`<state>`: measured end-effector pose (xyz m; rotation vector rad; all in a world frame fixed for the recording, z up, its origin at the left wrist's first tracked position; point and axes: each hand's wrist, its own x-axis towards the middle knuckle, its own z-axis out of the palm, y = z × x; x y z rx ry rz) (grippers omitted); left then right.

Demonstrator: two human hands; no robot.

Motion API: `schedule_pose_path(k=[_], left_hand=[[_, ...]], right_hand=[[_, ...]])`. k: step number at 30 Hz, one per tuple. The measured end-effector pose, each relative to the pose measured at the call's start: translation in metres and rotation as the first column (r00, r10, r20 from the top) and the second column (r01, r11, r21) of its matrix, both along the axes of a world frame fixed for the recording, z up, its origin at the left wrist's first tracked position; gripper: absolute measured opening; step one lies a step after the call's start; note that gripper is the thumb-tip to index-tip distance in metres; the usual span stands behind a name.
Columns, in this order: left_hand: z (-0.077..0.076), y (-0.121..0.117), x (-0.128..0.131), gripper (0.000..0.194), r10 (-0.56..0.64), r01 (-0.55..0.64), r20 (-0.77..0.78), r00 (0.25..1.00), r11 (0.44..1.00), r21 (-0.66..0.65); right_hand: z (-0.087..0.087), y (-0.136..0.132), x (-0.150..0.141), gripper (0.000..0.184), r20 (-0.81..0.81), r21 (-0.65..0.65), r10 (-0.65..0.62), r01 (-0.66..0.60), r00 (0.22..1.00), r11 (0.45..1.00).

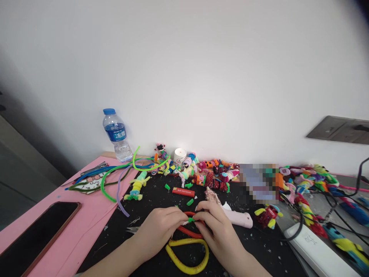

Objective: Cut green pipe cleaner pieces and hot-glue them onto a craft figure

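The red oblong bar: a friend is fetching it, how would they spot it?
Below the white wall, find the black mat. Beyond the bare left hand and right hand, the red oblong bar lies among fuzzy green scraps, set apart by its pale printing.

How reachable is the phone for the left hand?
Likely yes: nothing tall stands between the left hand and the phone, though that hand must first leave the green piece.

The surface, pink at the left of the frame, bears a phone at lower left, and a black mat at bottom centre carrying a red printed bar and a yellow-and-red-handled tool.
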<state>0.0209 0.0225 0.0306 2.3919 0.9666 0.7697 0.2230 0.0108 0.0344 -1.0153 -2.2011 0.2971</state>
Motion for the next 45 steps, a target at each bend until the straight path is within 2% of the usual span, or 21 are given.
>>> schedule_pose_path(k=[16,25,33,45], left_hand=[[0.0010,-0.0001,-0.0006,0.021,-0.026,0.025,-0.026,0.999,1.000,-0.014],[0.0036,0.0002,-0.0002,0.025,-0.030,0.031,-0.028,0.999,0.999,0.023],[0.0024,0.0014,-0.0005,0.024,-0.038,0.038,-0.069,0.997,0.999,0.001],[0.0053,-0.0004,-0.0002,0.020,-0.001,0.001,0.002,1.000,1.000,-0.011]], right_hand=[[0.0023,-0.0003,-0.0010,0.019,0.024,0.025,-0.005,0.005,1.000,1.000],[0.0007,-0.0004,-0.0007,0.018,0.030,0.045,0.012,-0.013,0.999,0.999],[0.0009,-0.0008,-0.0004,0.018,0.042,0.020,0.029,-0.029,0.999,0.999],[0.0006,0.0012,-0.0009,0.017,0.014,0.016,-0.008,0.008,1.000,1.000]])
